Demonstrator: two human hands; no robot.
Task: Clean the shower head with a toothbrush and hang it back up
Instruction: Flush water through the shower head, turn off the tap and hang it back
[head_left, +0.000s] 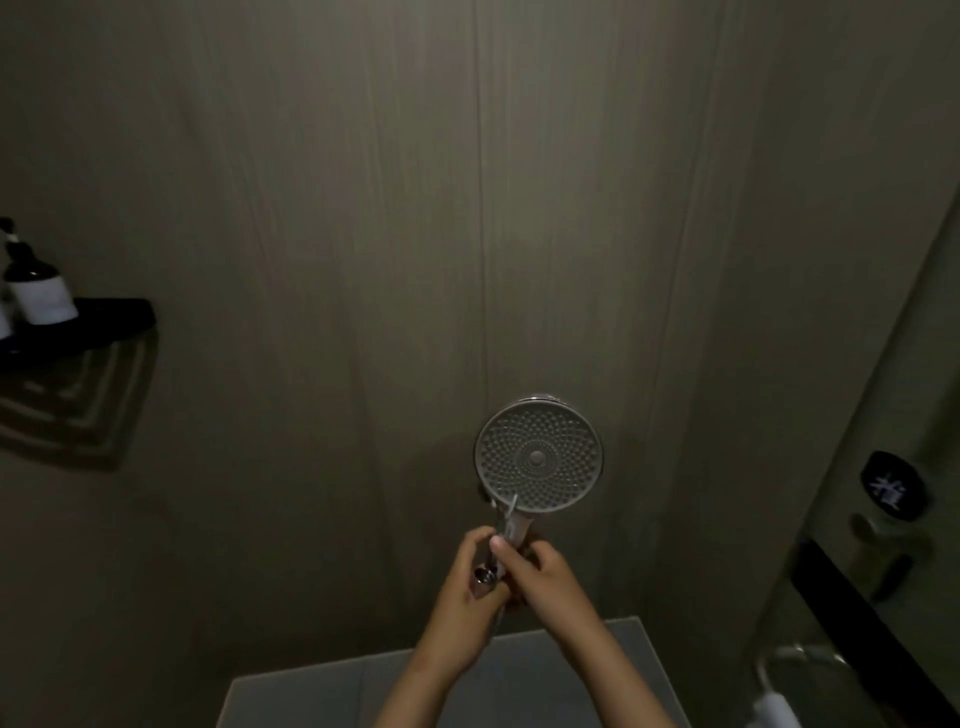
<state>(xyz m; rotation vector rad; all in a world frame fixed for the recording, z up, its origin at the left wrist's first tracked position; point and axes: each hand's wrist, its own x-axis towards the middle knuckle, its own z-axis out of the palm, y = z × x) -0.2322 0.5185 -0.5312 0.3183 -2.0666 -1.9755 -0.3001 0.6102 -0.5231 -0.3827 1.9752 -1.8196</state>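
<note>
Gripping the shower head (538, 457), the left hand (467, 587) and right hand (543, 571) touch.

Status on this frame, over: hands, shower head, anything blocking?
Left grip holds shower head handle low. Right grip pinches pale toothbrush at face's lower rim. Head in hand, nozzles toward camera. Nothing in the way.

A black shelf (114, 317) is fixed to the wall (363, 208) — well left of the grip on the shower head (538, 457) and higher. A dark bottle (39, 291) with a pale label is stood upright on it.
</note>
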